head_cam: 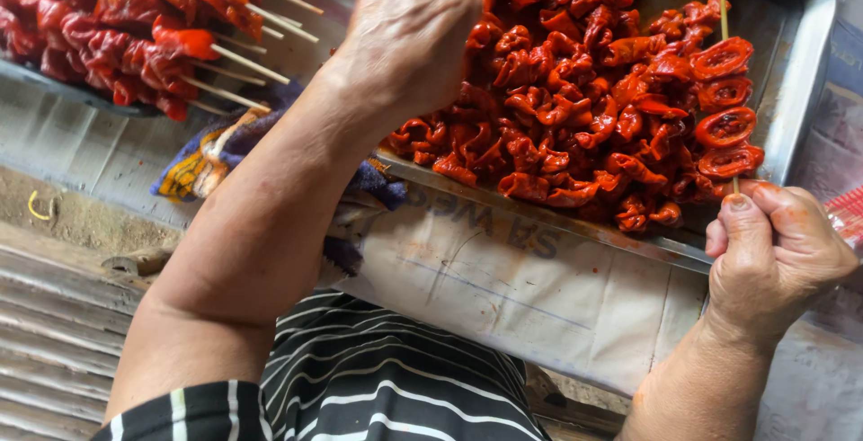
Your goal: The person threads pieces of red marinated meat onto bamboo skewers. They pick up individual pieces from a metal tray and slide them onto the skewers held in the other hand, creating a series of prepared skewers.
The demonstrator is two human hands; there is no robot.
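Striped black-and-white shirt (pixel 387 387) is filling the bottom edge, nearest the lens, with both forearms reaching up from it. Right hand (pixel 773 252) is gripping the bamboo skewer (pixel 724 18) low down, thumb and fingers pressed together around the stick's base, holding it upright at the tray's near right rim. Four red marinated meat rounds (pixel 725 104) are sitting threaded on the skewer, directly above the thumb, not touching it. Left hand (pixel 409 32) is reaching into the heap of red meat pieces (pixel 557 90) in the metal tray (pixel 800 72); fingertips are hidden behind the knuckles, so cannot tell whether they are pinching a piece or spread. Meat is looking wet, soft and slippery with marinade, likely light and floppy, best pinched firmly at a fold; skewer is looking thin, stiff, and best held near its bare lower end. Finished skewers (pixel 135 36) are lying stacked top left, sticks pointing right. Colourful cloth (pixel 216 149) is lying crumpled under the left forearm, on the printed sack (pixel 503 270).
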